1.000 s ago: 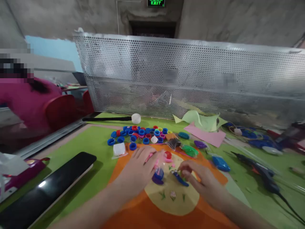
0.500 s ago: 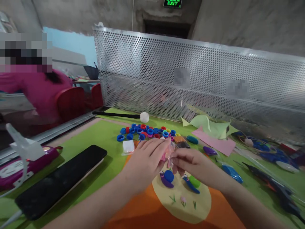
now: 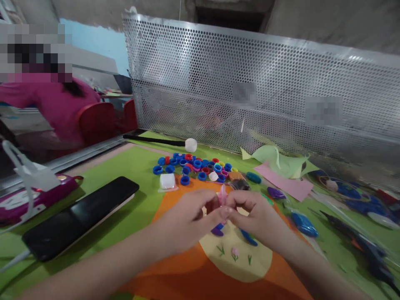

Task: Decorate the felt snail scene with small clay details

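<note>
The left hand [image 3: 189, 214] and right hand [image 3: 258, 216] pinch a small pink packet [image 3: 222, 195], probably wrapped clay, above the yellow paper oval [image 3: 246, 273], seemingly for two-sided control; bottle caps [image 3: 197, 164] lie on the far side.

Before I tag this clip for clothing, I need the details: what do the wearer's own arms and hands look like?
The left hand and right hand are bare, with no glove, ring, watch or bracelet visible. No sleeve shows on the left forearm or right forearm, and I see no markings.
</note>
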Demonstrator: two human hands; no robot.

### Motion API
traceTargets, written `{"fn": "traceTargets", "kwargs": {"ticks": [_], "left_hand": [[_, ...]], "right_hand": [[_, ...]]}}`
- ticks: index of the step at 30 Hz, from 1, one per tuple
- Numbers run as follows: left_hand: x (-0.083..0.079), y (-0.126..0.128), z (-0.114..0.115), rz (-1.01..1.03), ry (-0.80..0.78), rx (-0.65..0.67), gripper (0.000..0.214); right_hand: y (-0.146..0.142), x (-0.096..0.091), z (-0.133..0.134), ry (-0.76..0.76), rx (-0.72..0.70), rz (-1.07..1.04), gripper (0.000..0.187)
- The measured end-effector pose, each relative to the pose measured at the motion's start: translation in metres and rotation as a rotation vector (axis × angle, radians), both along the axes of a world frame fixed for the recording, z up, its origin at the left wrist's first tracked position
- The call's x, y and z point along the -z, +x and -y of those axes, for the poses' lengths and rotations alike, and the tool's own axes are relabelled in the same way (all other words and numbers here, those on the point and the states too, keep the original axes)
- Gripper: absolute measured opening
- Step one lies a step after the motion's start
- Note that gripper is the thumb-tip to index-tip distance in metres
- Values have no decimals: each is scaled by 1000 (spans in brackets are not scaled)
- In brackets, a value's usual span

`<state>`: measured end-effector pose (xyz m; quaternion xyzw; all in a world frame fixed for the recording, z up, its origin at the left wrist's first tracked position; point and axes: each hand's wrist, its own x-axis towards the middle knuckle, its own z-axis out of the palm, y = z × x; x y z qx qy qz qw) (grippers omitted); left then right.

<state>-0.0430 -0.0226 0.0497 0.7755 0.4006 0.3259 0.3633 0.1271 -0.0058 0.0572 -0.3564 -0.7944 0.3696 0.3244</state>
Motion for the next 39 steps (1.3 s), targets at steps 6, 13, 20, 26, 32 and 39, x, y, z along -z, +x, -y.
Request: {"fn": "traceTargets", "kwargs": {"ticks": [6,13,20,26,32,39], "left_hand": [[7,5,-7,173,-133,47,34],[1,3,-8,165,-10,70,40],[9,6,-2,197,-42,1,34],[12,7,-4,266,-27,-5,34],[11,8,5,305,54,-28,34],[6,2,5,261,127,-78,34]], "right_hand": [[-3,-1,8,74,-47,78,20],[1,-5,12,92,-56,70,21],[-3,-5,13,267,-83,150,29],[-3,-4,14,181,-62,56,23],[3,-2,6,22,86,-197,26],[11,-5,6,513,97,61,30]]}}
